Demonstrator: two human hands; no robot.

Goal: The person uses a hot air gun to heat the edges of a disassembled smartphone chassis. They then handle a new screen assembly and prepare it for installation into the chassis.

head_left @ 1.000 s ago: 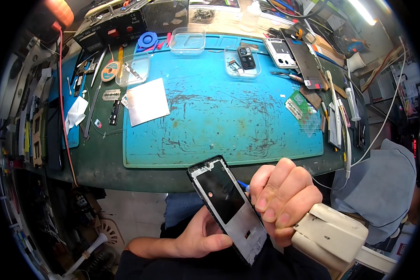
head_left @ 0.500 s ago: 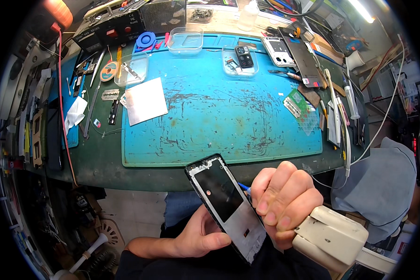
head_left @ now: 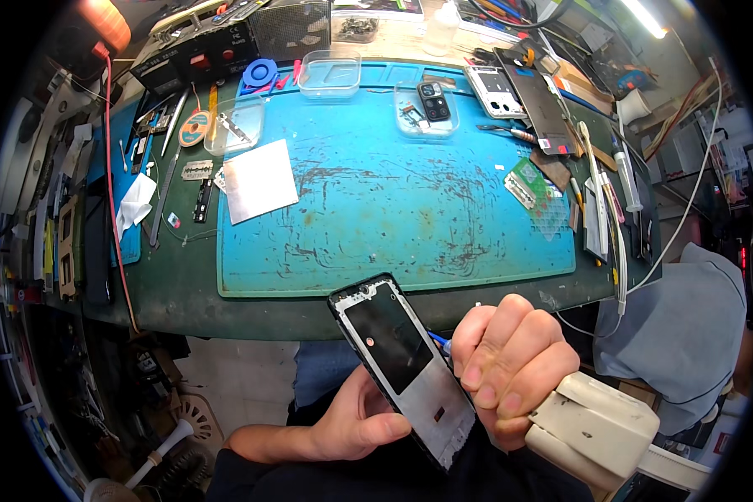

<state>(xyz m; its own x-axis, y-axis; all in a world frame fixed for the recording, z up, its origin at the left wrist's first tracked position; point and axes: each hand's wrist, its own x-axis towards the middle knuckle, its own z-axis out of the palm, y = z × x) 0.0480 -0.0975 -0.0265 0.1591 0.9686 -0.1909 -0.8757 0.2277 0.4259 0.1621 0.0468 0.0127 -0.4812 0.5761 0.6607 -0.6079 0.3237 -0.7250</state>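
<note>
Just off the near edge of the blue mat (head_left: pixel 360 217), the left hand (head_left: pixel 356 425) is holding a phone frame (head_left: pixel 408 368) by its long left side. The thumb is resting over that side, on the half away from the mat, and the other fingers are hiding behind. This is the nearer hand, since it is touching the frame. The frame is leaning between the two hands, with its black and silver face showing. Its long way is running on a slant: the top left end is pointing at the mat, and the other end is pointing away from it, down to the right. A thin blue thing (head_left: pixel 440 340) is poking out past the frame's right side, close to the mat's near edge. The right hand (head_left: pixel 514 360) is making a fist there and seems to be gripping it. The fist is sitting just beside the frame; I cannot tell if they are touching. A cream block (head_left: pixel 598 427) is sitting by the right wrist, farther from the mat.
</note>
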